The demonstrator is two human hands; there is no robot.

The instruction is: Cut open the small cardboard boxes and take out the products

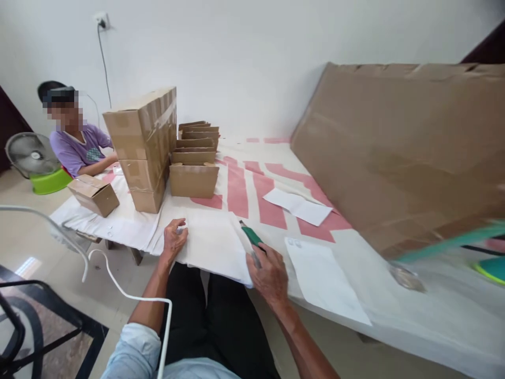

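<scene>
A white paper sheet or thin stack of sheets [215,245] lies on the cloth-covered table in front of my lap. At its left edge rests my left hand [174,241], fingers loosely curled and apart, with nothing visible in them. My right hand [270,273] is closed around a green utility knife [251,235] over the right edge of the paper. The knife's tip points away from me and to the left. Further right lie another white sheet [321,279] and a folded white paper [298,205].
Taped cardboard boxes [136,152] stand stacked at the left, beside a row of open cartons [194,180] and a small box [93,195]. A large cardboard box [394,152] fills the right. A person [81,142] sits beyond the stack. A white cable or tube [130,298] crosses my left arm.
</scene>
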